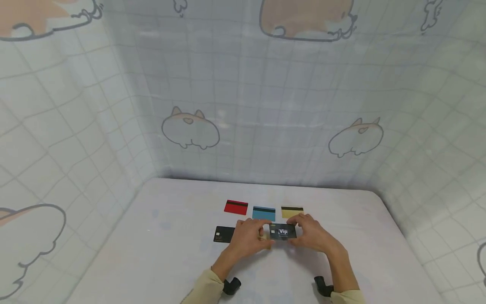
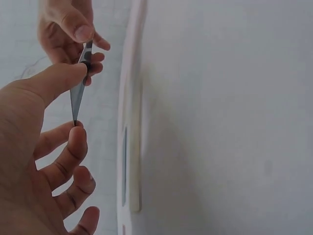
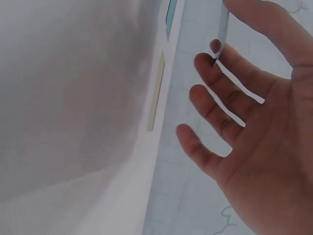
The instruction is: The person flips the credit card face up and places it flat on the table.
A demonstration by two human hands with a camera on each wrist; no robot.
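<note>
Both hands hold a dark card (image 1: 282,232) marked "Vip" upright above the white table. My left hand (image 1: 247,237) pinches its left end between thumb and fingers; in the left wrist view that hand (image 2: 54,132) grips the card (image 2: 78,95) seen nearly edge-on. My right hand (image 1: 314,234) pinches the other end, and in the right wrist view the last fingers of this hand (image 3: 259,98) are spread away from the card. A black VIP card (image 1: 223,234) lies partly behind the left hand. Something beige (image 1: 265,234) shows between the left fingers, mostly hidden.
Beyond the hands a red card (image 1: 236,207), a blue card (image 1: 263,213) and a gold card (image 1: 292,212) lie on the white table (image 1: 163,261), dark stripes showing. A curtain (image 1: 243,93) with cartoon animals surrounds the table. Black devices (image 1: 323,287) sit at the wrists.
</note>
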